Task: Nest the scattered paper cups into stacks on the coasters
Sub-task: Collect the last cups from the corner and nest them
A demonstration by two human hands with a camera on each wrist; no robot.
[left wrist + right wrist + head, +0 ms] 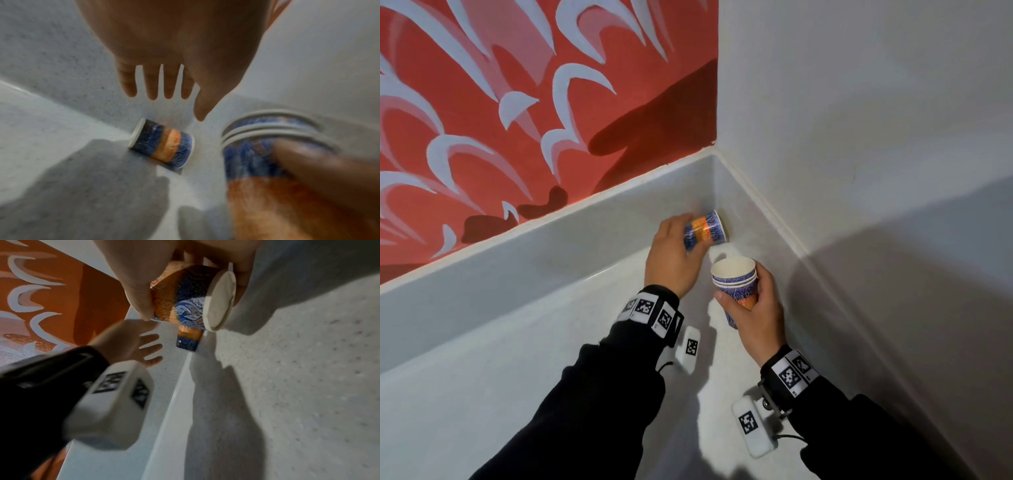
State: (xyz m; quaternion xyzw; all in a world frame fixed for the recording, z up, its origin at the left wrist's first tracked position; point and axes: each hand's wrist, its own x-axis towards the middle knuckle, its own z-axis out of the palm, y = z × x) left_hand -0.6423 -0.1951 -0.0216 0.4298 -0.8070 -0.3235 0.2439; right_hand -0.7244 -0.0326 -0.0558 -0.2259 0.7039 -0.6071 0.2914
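Hidden or unclear: no coaster shows in any view; in the head view the left hand (674, 255) covers the base end of the lying cup (705, 228); the left wrist view is blurred, and so is the wrist-worn camera unit in the right wrist view; whether the left fingers touch the lying cup cannot be told
Left hand: fingers straight and spread, thumb out, reaching over the lying cup with nothing gripped; in the left wrist view the fingertips (152, 91) hang above the cup, apart from it
Right hand (751, 308): thumb and fingers curled round the stack of cups (738, 284), holding it upright just above the tabletop (551, 359)
Lying cup: on its side in the corner where the tabletop meets the raised back edge, rim toward the white wall (859, 102); blue patterned paper with an orange band round the middle and a white rim
Stack of cups: three white rims nested one inside another, white inside, blue pattern above, orange below, white flat bottom
Backdrop: red mural (517, 102) with pale curved shapes behind the raised edge
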